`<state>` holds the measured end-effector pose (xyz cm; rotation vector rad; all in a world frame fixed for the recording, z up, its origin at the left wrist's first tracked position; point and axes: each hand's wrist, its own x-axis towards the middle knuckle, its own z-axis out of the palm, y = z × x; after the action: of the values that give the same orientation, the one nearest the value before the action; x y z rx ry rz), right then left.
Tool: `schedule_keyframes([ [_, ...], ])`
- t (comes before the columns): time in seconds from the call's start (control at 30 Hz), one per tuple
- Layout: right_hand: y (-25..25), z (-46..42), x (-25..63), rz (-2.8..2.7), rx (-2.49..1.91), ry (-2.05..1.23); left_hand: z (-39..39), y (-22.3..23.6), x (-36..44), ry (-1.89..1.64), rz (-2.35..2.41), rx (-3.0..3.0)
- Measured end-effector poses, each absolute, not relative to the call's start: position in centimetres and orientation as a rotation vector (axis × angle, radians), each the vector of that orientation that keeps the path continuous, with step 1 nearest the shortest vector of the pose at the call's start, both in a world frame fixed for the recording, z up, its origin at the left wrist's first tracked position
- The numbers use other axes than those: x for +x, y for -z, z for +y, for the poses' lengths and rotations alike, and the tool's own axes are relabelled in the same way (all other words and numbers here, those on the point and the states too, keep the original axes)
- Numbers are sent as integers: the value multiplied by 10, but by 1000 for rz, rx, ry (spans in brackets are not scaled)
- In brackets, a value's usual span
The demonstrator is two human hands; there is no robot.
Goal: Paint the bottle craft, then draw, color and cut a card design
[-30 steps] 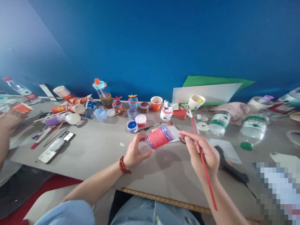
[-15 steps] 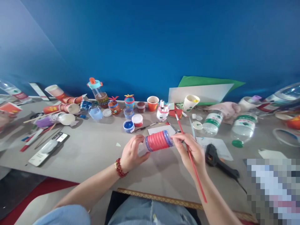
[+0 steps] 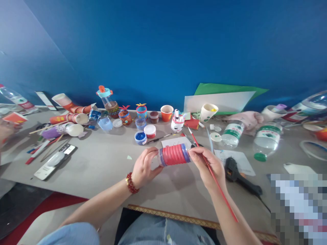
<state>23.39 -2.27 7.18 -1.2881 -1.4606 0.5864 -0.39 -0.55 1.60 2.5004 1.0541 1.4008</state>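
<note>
A clear plastic bottle (image 3: 175,154), painted red on its ribbed middle with blue-purple bands at both ends, lies nearly level above the table. My left hand (image 3: 145,166) is wrapped round its unpainted left end. My right hand (image 3: 208,165) pinches the right end with the fingertips while a red-handled paintbrush (image 3: 193,137) rests in the same hand. The brush tip points up and away from the bottle. Beyond the bottle stand an open jar of blue paint (image 3: 140,136) and a white-lidded jar (image 3: 150,130).
Right of my right hand lies a black glue gun (image 3: 240,177) with its cord. Large water bottles (image 3: 268,141) lie behind it. A phone (image 3: 55,161) and paper cups (image 3: 68,118) are on the left. Another person's hand (image 3: 7,131) shows at the left edge.
The bottle has turned closer to level, and my right fingertips, apart from it at first, now touch its right end. The brush has swung with my right hand, its tip lower.
</note>
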Motion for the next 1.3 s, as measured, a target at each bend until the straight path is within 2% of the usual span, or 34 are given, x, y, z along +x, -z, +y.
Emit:
schedule_keyframes([
  [0.17, -66, -22, 242, -1493, -1230, -569, 0, -10, -6, -1438, 986, 2176],
  [0.37, -69, -18, 249, -1562, -1096, -525, 8, -4, -9, -1284, 751, 1515],
  [0.53, -66, -12, 254, -1669, -933, -551, 7, -4, -5, -1125, 738, 1225],
  [0.83, -60, -5, 259, -1727, -759, -544, 3, -10, -1, -1078, 749, 1035],
  [1.3, -54, -1, 266, -1824, -728, -415, 0, -13, -2, -1217, 673, 1140],
])
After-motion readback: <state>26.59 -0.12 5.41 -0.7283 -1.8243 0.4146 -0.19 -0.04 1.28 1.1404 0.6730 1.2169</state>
